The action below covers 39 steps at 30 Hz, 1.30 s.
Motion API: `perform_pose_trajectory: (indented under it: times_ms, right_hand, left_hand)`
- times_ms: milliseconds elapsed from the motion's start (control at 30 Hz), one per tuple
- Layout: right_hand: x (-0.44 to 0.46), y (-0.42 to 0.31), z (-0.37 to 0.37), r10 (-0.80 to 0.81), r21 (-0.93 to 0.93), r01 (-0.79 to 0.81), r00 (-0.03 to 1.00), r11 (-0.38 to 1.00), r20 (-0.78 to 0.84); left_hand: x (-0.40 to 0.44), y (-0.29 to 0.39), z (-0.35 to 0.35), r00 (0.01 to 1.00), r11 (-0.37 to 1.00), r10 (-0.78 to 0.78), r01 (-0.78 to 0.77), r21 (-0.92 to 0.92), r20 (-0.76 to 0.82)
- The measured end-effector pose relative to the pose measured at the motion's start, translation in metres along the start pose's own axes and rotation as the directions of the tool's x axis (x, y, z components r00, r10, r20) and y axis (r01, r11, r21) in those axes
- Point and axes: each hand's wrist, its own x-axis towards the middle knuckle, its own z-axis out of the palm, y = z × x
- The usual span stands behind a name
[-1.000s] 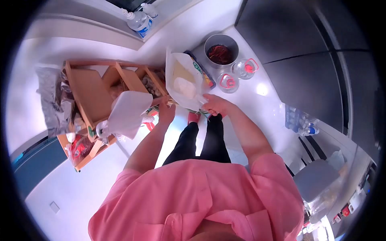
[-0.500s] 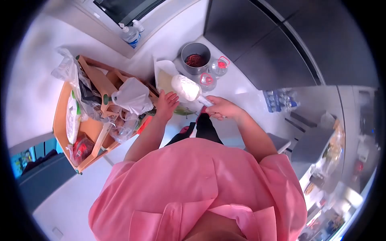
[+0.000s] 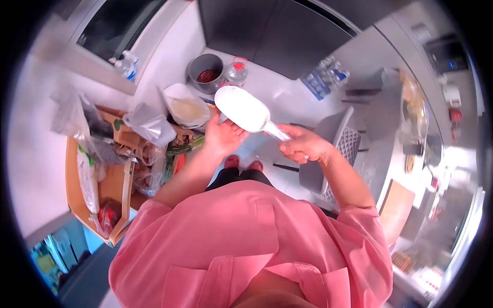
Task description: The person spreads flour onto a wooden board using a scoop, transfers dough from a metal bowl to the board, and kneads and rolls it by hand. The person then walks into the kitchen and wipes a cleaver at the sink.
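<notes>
A clear plastic scoop [image 3: 242, 109] heaped with something white, perhaps flour or rice, is held up in front of me. Wrapped round its handle is my right hand [image 3: 305, 145]. My left hand [image 3: 223, 136] is open, palm up, with its fingers just below the scoop; whether they touch it I cannot tell. Behind that hand stands an open white bag [image 3: 174, 94] with pale contents [image 3: 189, 109].
To the left is a wooden shelf rack [image 3: 77, 169] with plastic bags and vegetables. A grey pot [image 3: 194, 84] with dark red contents and a red-capped jug [image 3: 236, 73] stand by the wall. At the right are a grey chair [image 3: 321, 146] and packed water bottles [image 3: 324, 79].
My view has turned right, toward the chair and counter. The loaded scoop has moved away from the bag with my right hand, and my left hand is now under it, palm up.
</notes>
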Motion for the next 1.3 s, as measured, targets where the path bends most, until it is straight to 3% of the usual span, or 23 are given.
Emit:
perform_pose_trajectory:
  times_ms: [33, 100, 267, 500, 700, 933, 1000, 1100, 1133, 1300]
  right_hand:
    - [-0.015, 0.006, 0.004, -0.023, 0.019, 0.024, 0.999, 1.0, -0.024]
    - [-0.049, 0.019, 0.012, -0.052, 0.062, 0.056, 0.996, 0.996, -0.074]
    - [-0.129, 0.073, 0.02, -0.226, 0.116, 0.249, 0.957, 0.962, -0.18]
    - [-0.247, 0.17, 0.03, -0.336, 0.169, 0.434, 0.847, 0.885, -0.412]
    - [-0.349, 0.267, 0.041, -0.302, 0.219, 0.505, 0.754, 0.835, -0.584]
    - [-0.468, 0.387, 0.038, -0.305, 0.216, 0.586, 0.66, 0.781, -0.686]
    - [-0.498, 0.419, 0.038, -0.274, 0.254, 0.625, 0.622, 0.738, -0.733]
    - [-0.536, 0.462, 0.035, -0.251, 0.249, 0.695, 0.533, 0.675, -0.808]
    - [-0.546, 0.475, 0.03, -0.251, 0.245, 0.703, 0.522, 0.667, -0.815]
    - [-0.602, 0.527, 0.005, -0.205, 0.212, 0.8, 0.382, 0.561, -0.901]
  left_hand:
    - [-0.002, -0.009, 0.001, 1.0, 0.999, -0.024, 0.024, 0.03, 0.007]
    - [-0.003, -0.032, 0.005, 0.973, 0.99, -0.136, 0.125, 0.067, 0.185]
    - [-0.028, -0.095, 0.045, 0.898, 0.936, -0.339, 0.292, 0.196, 0.281]
    - [-0.042, -0.231, 0.07, 0.738, 0.802, -0.581, 0.447, 0.397, 0.342]
    - [-0.057, -0.376, 0.061, 0.733, 0.689, -0.657, 0.49, 0.534, 0.175]
    - [-0.085, -0.548, 0.048, 0.565, 0.564, -0.801, 0.6, 0.567, 0.199]
    - [-0.097, -0.593, 0.044, 0.633, 0.51, -0.774, 0.598, 0.619, 0.027]
    - [-0.098, -0.655, 0.037, 0.581, 0.446, -0.807, 0.717, 0.536, -0.104]
    - [-0.093, -0.671, 0.031, 0.554, 0.437, -0.829, 0.728, 0.528, -0.077]
    - [-0.083, -0.74, 0.034, 0.501, 0.27, -0.843, 0.708, 0.653, -0.195]
